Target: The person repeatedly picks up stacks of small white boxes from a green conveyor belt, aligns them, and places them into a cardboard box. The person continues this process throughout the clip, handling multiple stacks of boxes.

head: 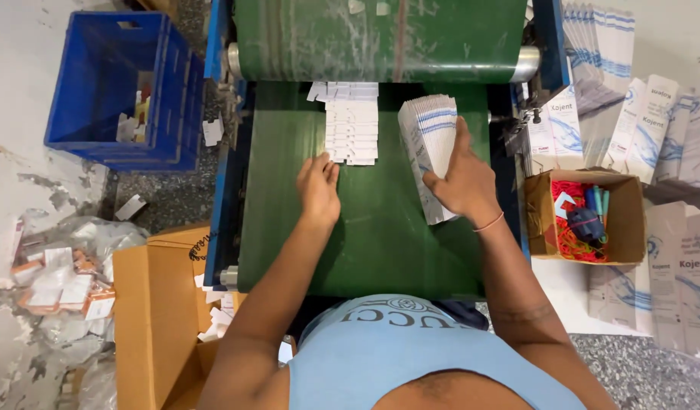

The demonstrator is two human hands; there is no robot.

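Note:
A green conveyor belt [373,243] runs away from me. A shingled row of flat white carton blanks [351,125] lies on it near the roller. My left hand [318,186] rests flat on the belt, fingertips touching the near end of that row. My right hand [460,178] grips a thick upright stack of white, blue-striped flat cartons [426,144], standing on edge on the belt's right side.
A blue plastic crate [118,83] sits on the floor at left. A brown cardboard box [156,311] stands at lower left. A small open box [581,216] with red rubber bands sits at right, among piles of white cartons [654,121].

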